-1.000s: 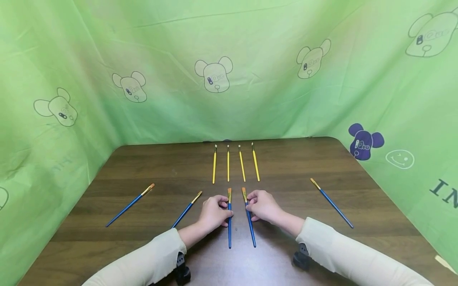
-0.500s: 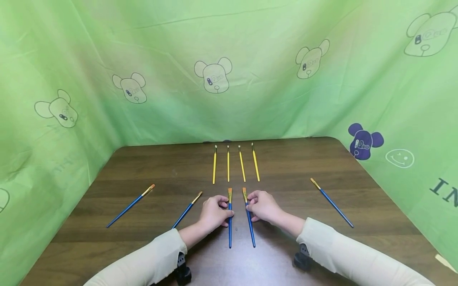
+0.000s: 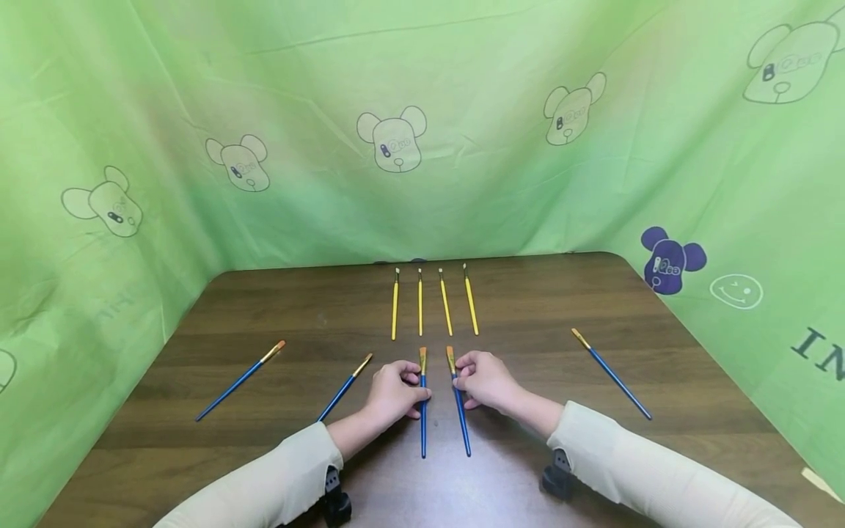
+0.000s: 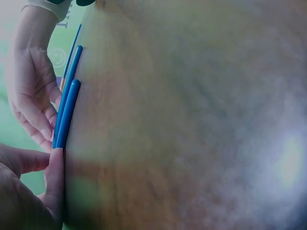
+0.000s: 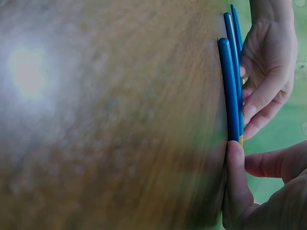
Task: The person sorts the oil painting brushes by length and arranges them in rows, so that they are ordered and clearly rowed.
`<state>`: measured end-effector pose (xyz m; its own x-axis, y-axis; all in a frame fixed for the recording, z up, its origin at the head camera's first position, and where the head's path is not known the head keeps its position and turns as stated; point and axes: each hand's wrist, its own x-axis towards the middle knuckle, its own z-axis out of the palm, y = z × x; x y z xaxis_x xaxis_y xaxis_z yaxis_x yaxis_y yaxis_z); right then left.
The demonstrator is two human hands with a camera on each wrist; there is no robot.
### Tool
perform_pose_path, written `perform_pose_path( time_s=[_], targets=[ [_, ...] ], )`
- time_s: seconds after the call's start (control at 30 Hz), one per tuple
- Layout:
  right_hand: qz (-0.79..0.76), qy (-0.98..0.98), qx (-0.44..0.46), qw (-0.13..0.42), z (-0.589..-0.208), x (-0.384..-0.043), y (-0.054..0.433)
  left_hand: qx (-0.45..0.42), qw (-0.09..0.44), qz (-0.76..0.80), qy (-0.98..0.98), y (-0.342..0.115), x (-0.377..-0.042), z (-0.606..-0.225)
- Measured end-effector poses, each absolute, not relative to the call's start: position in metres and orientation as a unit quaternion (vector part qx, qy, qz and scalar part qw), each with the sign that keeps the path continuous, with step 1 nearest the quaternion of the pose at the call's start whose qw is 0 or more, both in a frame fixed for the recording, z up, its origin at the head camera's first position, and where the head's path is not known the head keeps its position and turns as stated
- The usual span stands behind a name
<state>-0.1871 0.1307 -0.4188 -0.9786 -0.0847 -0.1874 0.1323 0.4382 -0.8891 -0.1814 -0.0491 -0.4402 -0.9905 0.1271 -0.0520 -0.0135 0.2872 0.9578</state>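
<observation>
Two blue-handled paintbrushes with gold ferrules and orange bristles lie side by side near the table's middle, bristles pointing away. Around the left paintbrush (image 3: 424, 433), my left hand (image 3: 391, 394) has its thumb and fingers at the upper handle. My right hand (image 3: 487, 380) pinches the right paintbrush (image 3: 465, 431), which slants slightly, just below its ferrule. A narrow gap separates the two. In the left wrist view, the left thumb presses the near blue handle (image 4: 69, 108) low over the wood. The right wrist view has the right thumb against its blue handle (image 5: 228, 86); some fingers are hidden.
Several yellow-handled brushes (image 3: 420, 304) lie in a row farther back. Two more blue brushes lie left, one outer (image 3: 239, 383) and one inner (image 3: 342, 390) partly behind the left forearm. Another blue brush (image 3: 615, 378) lies right. Green printed cloth (image 3: 396, 213) surrounds the brown table (image 3: 317, 301).
</observation>
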Motion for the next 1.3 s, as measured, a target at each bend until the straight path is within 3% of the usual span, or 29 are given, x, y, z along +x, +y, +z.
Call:
perform_pose_path(
  time_s=[0.3,0.6,1.0,1.3],
  targets=[
    [-0.551,0.827,-0.001,0.11,-0.415,-0.186,0.134,0.029,0.095,0.635,0.766,-0.058,-0.182,-0.438],
    [-0.583,0.801,-0.05,0.131,-0.409,-0.185,0.16,0.087,0.136,0.643,0.749,-0.079,-0.182,-0.426],
    [-0.568,0.799,-0.115,0.16,-0.398,-0.19,0.222,0.144,0.184,0.621,0.748,-0.142,-0.187,-0.41],
    [-0.569,0.787,-0.177,0.159,-0.397,-0.191,0.276,0.176,0.178,0.611,0.751,-0.181,-0.196,-0.419]
  ],
)
